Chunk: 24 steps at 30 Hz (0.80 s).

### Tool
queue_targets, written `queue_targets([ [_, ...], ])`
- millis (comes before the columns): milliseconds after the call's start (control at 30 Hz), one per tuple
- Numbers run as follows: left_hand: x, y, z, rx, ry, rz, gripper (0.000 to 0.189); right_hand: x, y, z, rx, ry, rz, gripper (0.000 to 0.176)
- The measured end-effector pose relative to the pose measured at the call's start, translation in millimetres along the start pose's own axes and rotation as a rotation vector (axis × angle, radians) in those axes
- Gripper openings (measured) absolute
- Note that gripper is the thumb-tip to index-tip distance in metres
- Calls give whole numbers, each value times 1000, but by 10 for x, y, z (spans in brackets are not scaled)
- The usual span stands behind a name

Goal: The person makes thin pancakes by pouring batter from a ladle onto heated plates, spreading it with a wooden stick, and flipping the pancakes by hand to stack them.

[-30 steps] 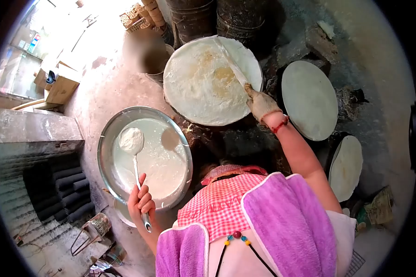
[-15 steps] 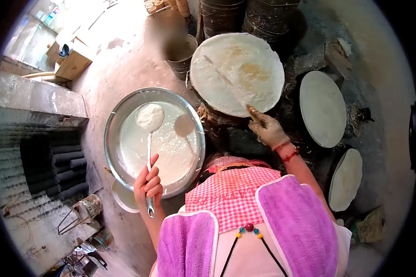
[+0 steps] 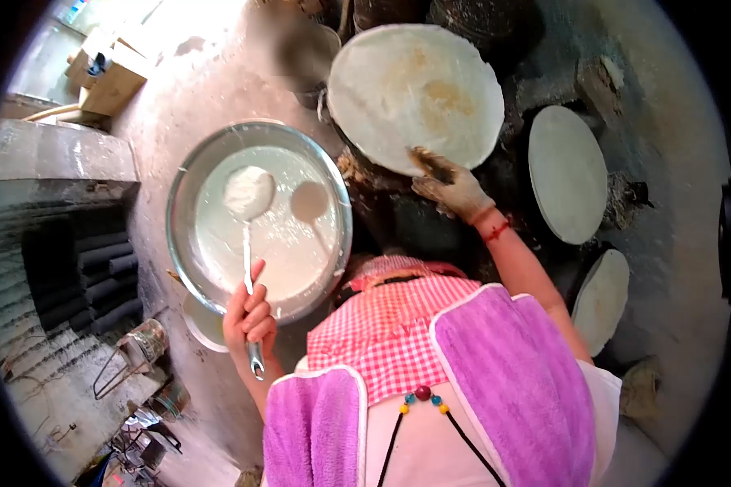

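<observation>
I've got L hand [image 3: 248, 321] clenched on ladle [image 3: 248, 193], shaft running straight away over basin [image 3: 256, 127]; R hand [image 3: 455, 191] at crepe [image 3: 414, 89] edge, grip unclear.

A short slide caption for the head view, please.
The left hand holds a ladle of batter over the basin; right hand at the crepe edge.

Pink-checked apron [image 3: 390, 325], purple towel [image 3: 512, 381] over both shoulders, beaded cord [image 3: 422, 395], red wrist string [image 3: 495, 231], gloved right hand [image 3: 455, 191].
</observation>
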<state>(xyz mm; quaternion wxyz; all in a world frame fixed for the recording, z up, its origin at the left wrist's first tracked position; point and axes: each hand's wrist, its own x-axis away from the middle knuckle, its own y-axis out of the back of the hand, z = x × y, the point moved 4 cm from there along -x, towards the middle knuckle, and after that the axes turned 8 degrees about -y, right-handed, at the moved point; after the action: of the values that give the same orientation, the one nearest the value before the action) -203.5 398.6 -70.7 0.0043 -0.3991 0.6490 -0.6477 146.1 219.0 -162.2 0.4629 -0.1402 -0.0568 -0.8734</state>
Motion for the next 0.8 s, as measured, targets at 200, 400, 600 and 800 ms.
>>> queue_targets([
  [200, 16, 2, -97, -21, -5, -13, 47, 794, -126, -569, -237, -673, -111, 39],
  [400, 55, 55, -204, 19, 47, 15, 47, 306, -369, -854, -263, -428, -386, 32],
  [600, 228, -3, -321, 102, 56, 29, 49, 208, -196, -820, 34, -223, -533, 28],
  [800, 307, -8, -440, 318, 122, 150, 51, -286, -1053, -497, -19, -347, -240, 36],
])
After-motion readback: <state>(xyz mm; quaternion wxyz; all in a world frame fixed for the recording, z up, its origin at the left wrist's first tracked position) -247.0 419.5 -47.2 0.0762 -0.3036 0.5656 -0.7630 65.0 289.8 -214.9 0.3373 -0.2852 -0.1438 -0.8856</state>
